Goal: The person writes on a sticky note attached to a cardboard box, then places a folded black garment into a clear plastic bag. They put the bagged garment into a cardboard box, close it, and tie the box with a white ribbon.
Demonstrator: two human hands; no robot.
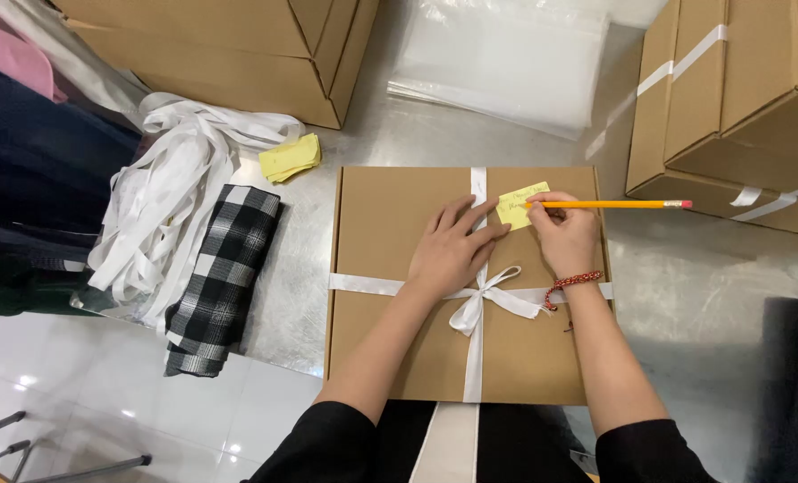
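Black sleeves (pixel 345 443) are seen at the bottom edge, nearest the camera, both forearms reaching forward over a flat brown cardboard box (pixel 390 206) tied crosswise with white satin ribbon (pixel 476 358), a bow (pixel 493 295) knotted near the middle. Box is set on a grey metal bench (pixel 685 277), close to the near edge.

Left hand (pixel 452 250): laid flat on the lid, fingers spread and straight, nothing gripped; fingertips are pressed on the ribbon just beside a small yellow paper note (pixel 517 207).

Right hand (pixel 567 237): grip closed on a yellow pencil with pink eraser (pixel 609 204), held nearly level, tip touching the note. Red beaded bracelet (pixel 574 282) worn at the wrist.

Left of the box: folded black-and-white checked cloth (pixel 224 277), a loose heap of white ribbon (pixel 171 197), a pad of yellow notes (pixel 290 157). Behind: clear plastic bags stacked (pixel 506 63), large cardboard cartons (pixel 238 45). More ribbon-tied brown boxes (pixel 738 107) are noted at right.
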